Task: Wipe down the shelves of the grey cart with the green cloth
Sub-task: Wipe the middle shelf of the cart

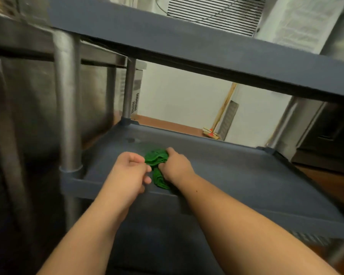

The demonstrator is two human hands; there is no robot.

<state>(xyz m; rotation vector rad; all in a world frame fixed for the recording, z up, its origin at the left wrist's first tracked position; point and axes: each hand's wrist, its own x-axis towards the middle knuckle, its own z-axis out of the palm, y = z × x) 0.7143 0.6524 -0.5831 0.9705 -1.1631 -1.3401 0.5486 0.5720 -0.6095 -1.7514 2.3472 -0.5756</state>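
The green cloth (156, 158) lies bunched on the middle shelf (236, 173) of the grey cart, near its front left. My right hand (176, 164) grips the cloth from the right, fingers curled into its folds. My left hand (130, 173) is just left of the cloth, its fingers curled and pinching the cloth's near edge. The cart's upper shelf (187, 44) runs across above both hands.
A metal cart post (67, 108) stands close to the left of my left hand, a second post (129, 90) at the back left corner. A stainless cabinet (28, 108) is on the left. A broom (216, 124) leans on the white wall behind.
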